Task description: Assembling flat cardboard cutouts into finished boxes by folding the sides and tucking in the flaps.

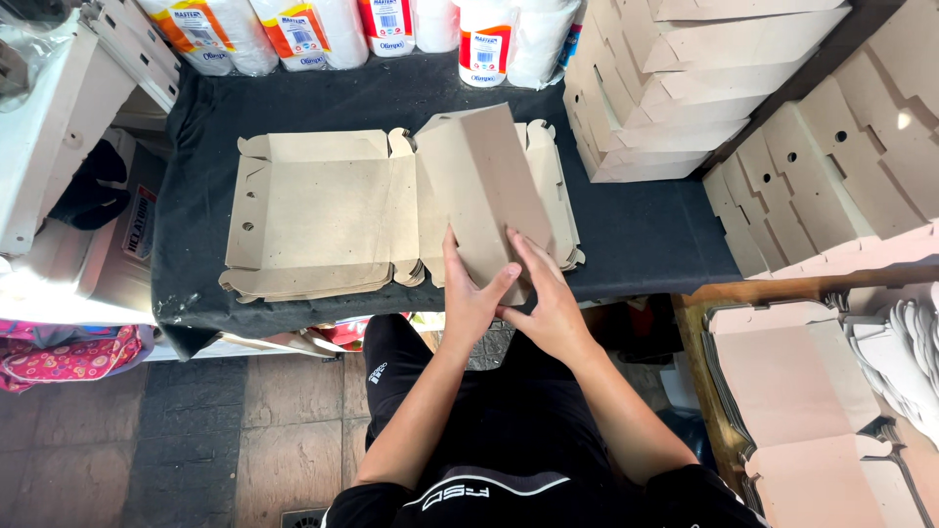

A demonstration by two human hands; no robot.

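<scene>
Black cloth covers the counter (pixel 636 235) here, and pretty much everything on it is brown cardboard. Right in the middle, near the counter's front edge, there's a cardboard box blank (pixel 486 186) with one big panel folded up so it stands tilted above the rest. Both hands are on the near end of that raised panel. The left hand (pixel 469 298) has its fingers pressed flat up the face of it, with the thumb stretched across toward the other hand. The right hand (pixel 545 303) is laid flat too, fingers pointing up along the panel's right edge. Neither one is curled round it; they're open and pressing, almost touching each other at the thumbs.

That blank sits on top of a stack of flat blanks (pixel 323 210) spread out to its left, tabs and notches sticking out all round the edges, with the front of the stack hanging slightly past the counter's edge.

Behind the stack, along the counter's far edge, there's a row of white paper rolls (pixel 293 34) in plastic wrap with red and orange labels. To the right of the raised panel is a tall pile of folded boxes (pixel 675 88), and further right more flat blanks (pixel 831 166) lean in a fanned heap. Below those, off the counter's right end, another stack of pinkish-brown blanks (pixel 792 381) lies on a wooden surface. Off the counter's left end a pink floral bag (pixel 68 357) sits low down.
</scene>
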